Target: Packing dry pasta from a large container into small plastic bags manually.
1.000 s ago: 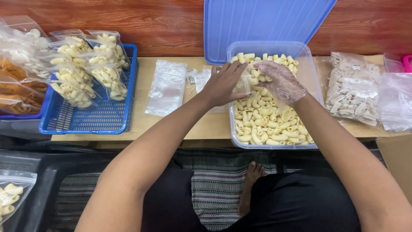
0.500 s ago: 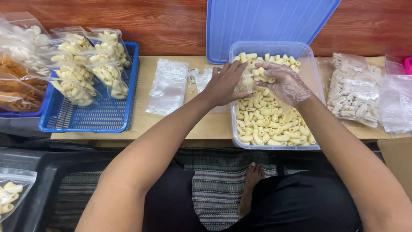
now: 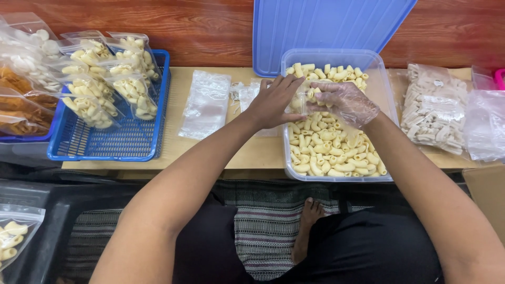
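- Over the clear tub [image 3: 383, 79] of pale macaroni pieces [image 3: 331, 147], both hands meet at the far left corner.
- Left hand [image 3: 273, 102], bare, pinches a small clear bag [image 3: 302, 100] by its edge, fingers curled round it.
- Right hand [image 3: 344, 101], in a thin plastic glove, is cupped closed on a few macaroni pieces at the bag's mouth.
- Just left of the tub, empty clear bags [image 3: 206, 103] lie flat on the wooden bench [image 3: 252, 152].
- Further left, a blue basket [image 3: 121, 142] carries filled bags [image 3: 105, 84].
- Behind the tub, a blue lid [image 3: 326, 26] leans upright.
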